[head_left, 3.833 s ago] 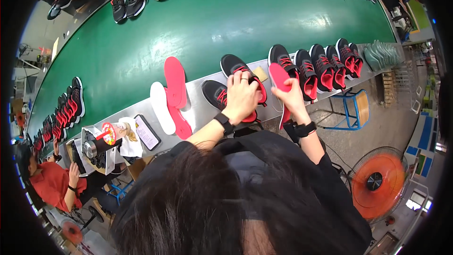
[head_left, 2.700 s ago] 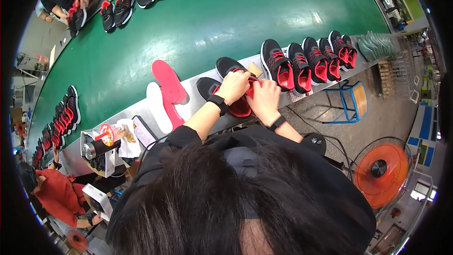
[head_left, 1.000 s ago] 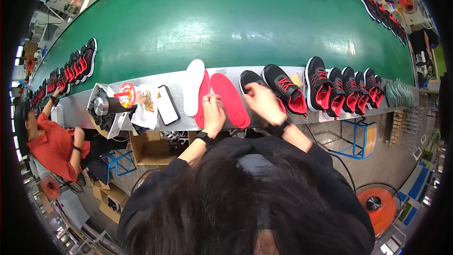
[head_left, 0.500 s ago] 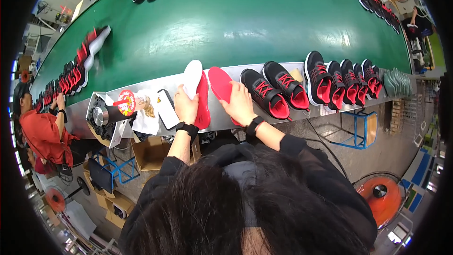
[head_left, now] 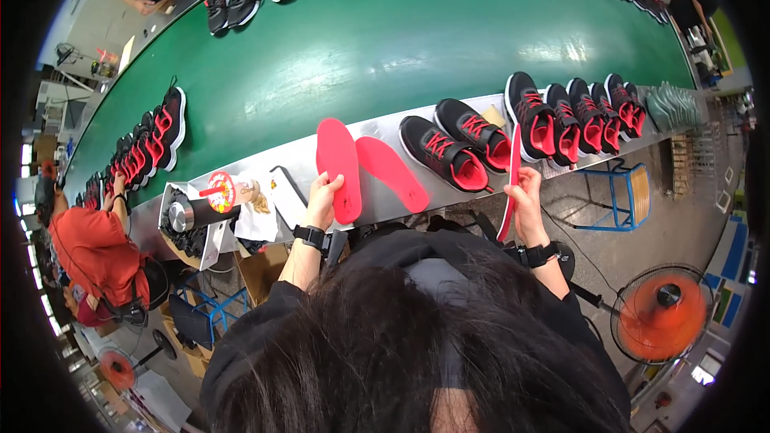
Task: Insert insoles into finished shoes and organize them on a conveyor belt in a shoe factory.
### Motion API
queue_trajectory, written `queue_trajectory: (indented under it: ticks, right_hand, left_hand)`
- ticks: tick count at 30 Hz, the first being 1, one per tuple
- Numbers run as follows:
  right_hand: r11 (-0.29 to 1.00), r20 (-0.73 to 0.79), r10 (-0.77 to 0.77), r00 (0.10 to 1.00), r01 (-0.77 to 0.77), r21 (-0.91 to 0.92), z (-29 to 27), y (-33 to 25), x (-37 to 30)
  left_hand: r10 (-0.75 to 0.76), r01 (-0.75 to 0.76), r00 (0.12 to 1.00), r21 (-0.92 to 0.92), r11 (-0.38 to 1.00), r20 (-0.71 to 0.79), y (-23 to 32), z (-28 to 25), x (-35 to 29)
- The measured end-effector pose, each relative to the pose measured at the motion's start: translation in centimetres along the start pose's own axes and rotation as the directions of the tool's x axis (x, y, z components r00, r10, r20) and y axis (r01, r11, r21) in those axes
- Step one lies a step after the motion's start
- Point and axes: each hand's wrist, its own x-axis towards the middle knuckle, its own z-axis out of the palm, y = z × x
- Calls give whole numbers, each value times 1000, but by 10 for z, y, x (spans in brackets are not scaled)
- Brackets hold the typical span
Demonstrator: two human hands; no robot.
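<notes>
My left hand [head_left: 323, 199] is closed on the heel end of a red insole [head_left: 337, 156], its thumb on the upper face. A second red insole [head_left: 393, 173] lies beside it, slanting across the metal ledge. Out to the right, my right hand [head_left: 527, 202] grips another insole [head_left: 511, 184], turned edge-on so that a red side and a pale rim show. Between the hands sits a pair of black strap shoes with red lining, the nearer shoe [head_left: 443, 154] and the farther shoe [head_left: 473, 133].
More black and red shoes [head_left: 568, 124] line the ledge at right, beside clear plastic pieces [head_left: 672, 108]. At left are a phone [head_left: 287, 192], a lidded cup [head_left: 218, 191] and a white box [head_left: 210, 247]. The green conveyor [head_left: 321, 56] carries shoes. A co-worker in red [head_left: 96, 248] works at left; a fan [head_left: 664, 313] stands behind right.
My right hand has moved right and lifted an insole edge-on. The white-faced insole under my left hand no longer shows; a red face does. Shoes at the far left have shifted along the conveyor.
</notes>
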Motion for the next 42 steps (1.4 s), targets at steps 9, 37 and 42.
queue_trajectory:
  ticks: [9, 37, 42]
  right_hand:
    - [998, -409, -13, 912, -10, -55, -62, 30, -8]
    - [254, -345, -331, 878, -269, -929, -149, -77, 43]
    - [241, -365, -293, 884, -301, -923, -149, -74, 49]
  left_hand:
    - [142, 15, 973, 666, 746, -181, -51, 54, 41]
    - [131, -710, 163, 209, -673, 978, -89, 507, 75]
    - [99, -731, 57, 109, -673, 993, -99, 518, 79]
